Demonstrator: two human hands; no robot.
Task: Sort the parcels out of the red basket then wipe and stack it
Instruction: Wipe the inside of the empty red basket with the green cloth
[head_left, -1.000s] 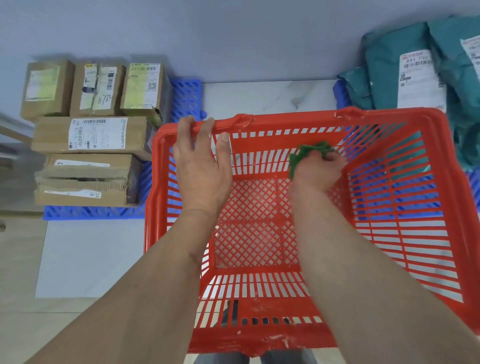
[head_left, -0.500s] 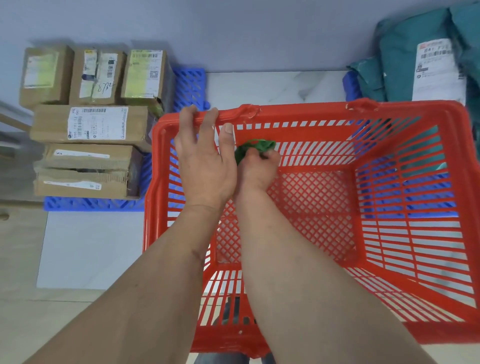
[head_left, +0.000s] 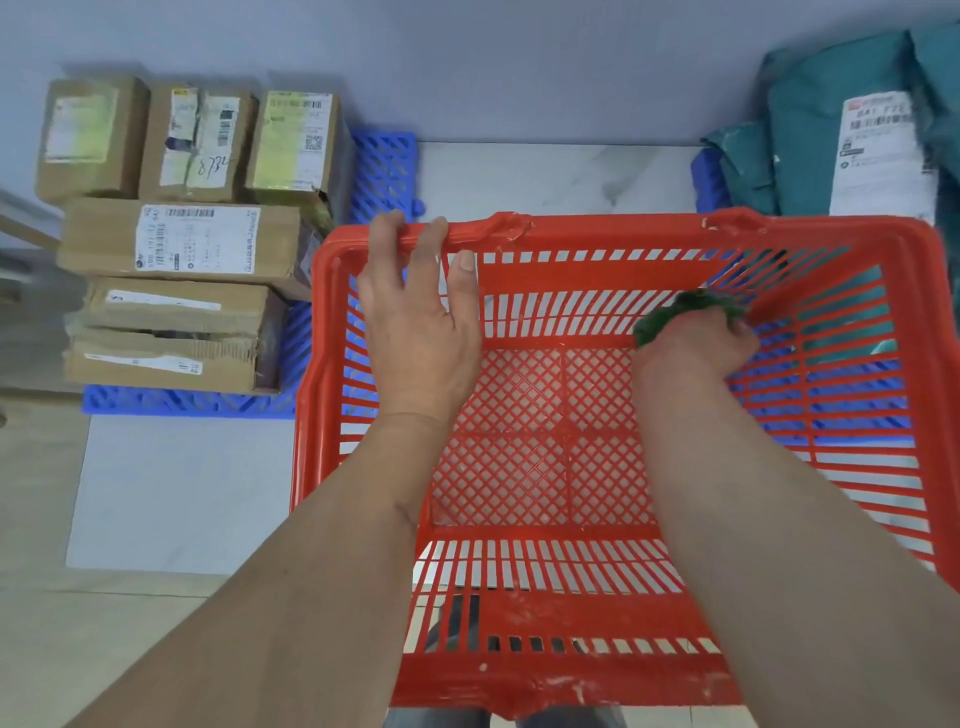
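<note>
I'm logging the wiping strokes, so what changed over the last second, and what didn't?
The right hand, gripping the green cloth, swept left along the basket's far inner wall until it was beside the left hand, then back right to the far right corner. Nothing was picked up or let go. The left hand kept its hold on the far rim, the basket stayed empty, and the boxes and teal bags lay untouched.

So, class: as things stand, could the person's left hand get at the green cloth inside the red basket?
Probably yes. The left hand grips the red basket rim, and the basket's open inside lies bare between it and the green cloth. But the right hand already holds that cloth against the far wall.
</note>
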